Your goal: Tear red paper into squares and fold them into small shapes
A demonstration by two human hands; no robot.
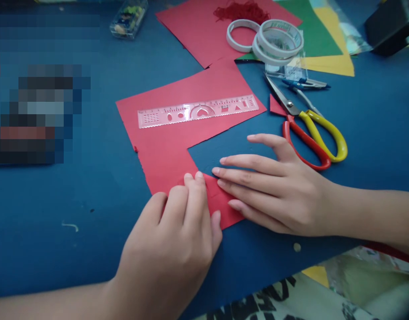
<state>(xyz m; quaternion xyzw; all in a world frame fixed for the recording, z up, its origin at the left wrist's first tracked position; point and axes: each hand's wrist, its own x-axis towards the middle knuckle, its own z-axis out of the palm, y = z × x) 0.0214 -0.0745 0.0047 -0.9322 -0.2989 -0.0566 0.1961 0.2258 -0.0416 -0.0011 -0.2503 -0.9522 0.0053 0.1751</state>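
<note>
A small folded piece of red paper (220, 202) lies near the front edge of the blue table (74, 200). My left hand (172, 240) has its fingers curled and its fingertips press down on the piece's left part. My right hand (274, 186) lies flat with fingers stretched out, pressing the piece's right edge. Just behind lies an L-shaped red sheet (164, 146) with a clear stencil ruler (197, 111) on top.
Scissors with red and yellow handles (307, 129) lie right of the sheet, by a small red scrap (275, 107) and a blue compass (306, 83). Tape rolls (277, 42), more red, green and yellow paper (324, 49) and red thread (240, 11) sit at the back. A clear box (129, 18) is far left.
</note>
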